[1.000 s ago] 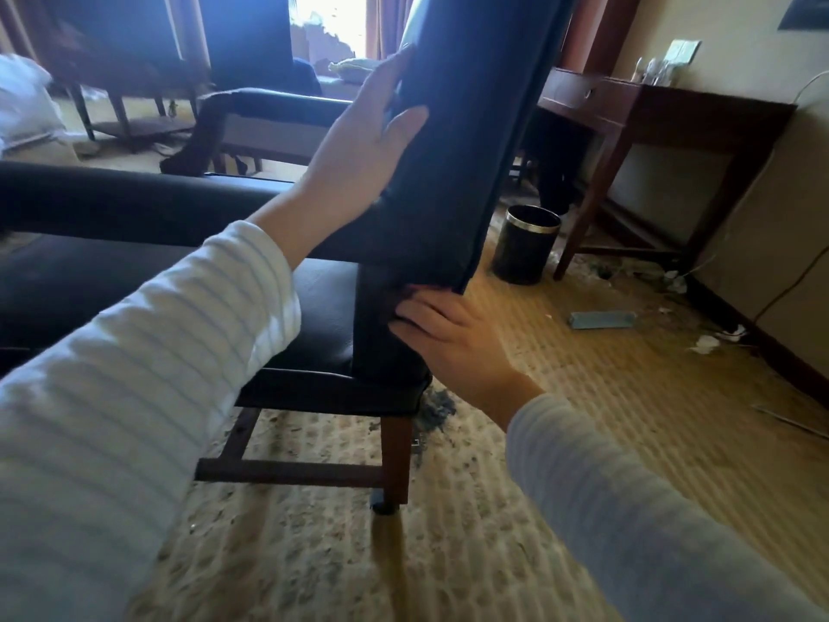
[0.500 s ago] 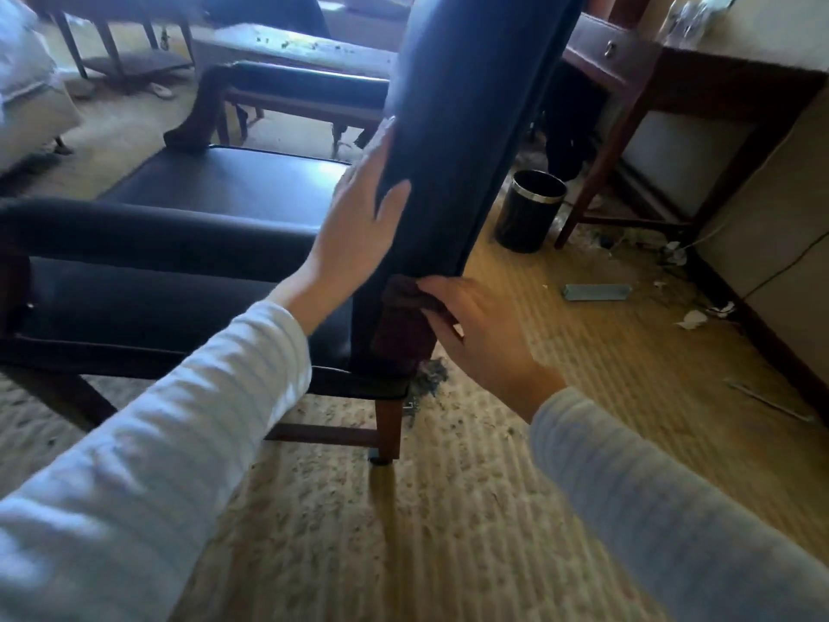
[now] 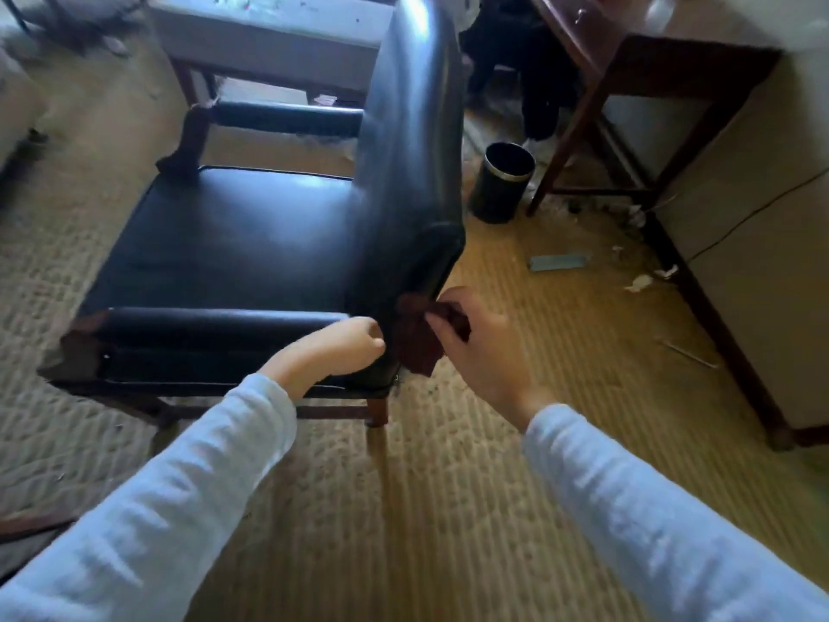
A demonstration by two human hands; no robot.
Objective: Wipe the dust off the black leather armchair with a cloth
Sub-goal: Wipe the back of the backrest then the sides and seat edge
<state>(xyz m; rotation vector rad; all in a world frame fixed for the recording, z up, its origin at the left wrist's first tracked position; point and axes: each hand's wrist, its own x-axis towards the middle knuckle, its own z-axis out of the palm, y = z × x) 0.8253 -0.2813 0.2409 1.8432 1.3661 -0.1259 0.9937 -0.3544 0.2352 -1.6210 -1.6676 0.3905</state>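
Both sleeves in frame, carpet (image 3: 403, 509) underneath. Right hand (image 3: 477, 352): thumb and fingers pinching a dark red cloth (image 3: 415, 345), which is bunched at the fingertips and hangs below them, pressed against the lower near corner of the armchair (image 3: 224, 244) backrest (image 3: 412, 150). Left hand (image 3: 334, 352): fingers curled, sitting on the rear end of the near armrest (image 3: 215, 327), knuckles just beside the cloth; can't tell if it grips anything. Chair stands upright on the carpet, seat facing left. Beyond the backrest: black bin (image 3: 504, 181) on the floor, a flat blue item (image 3: 558, 262) near it, wooden desk (image 3: 628, 60) along the wall. Low table (image 3: 269, 20) behind the far armrest.
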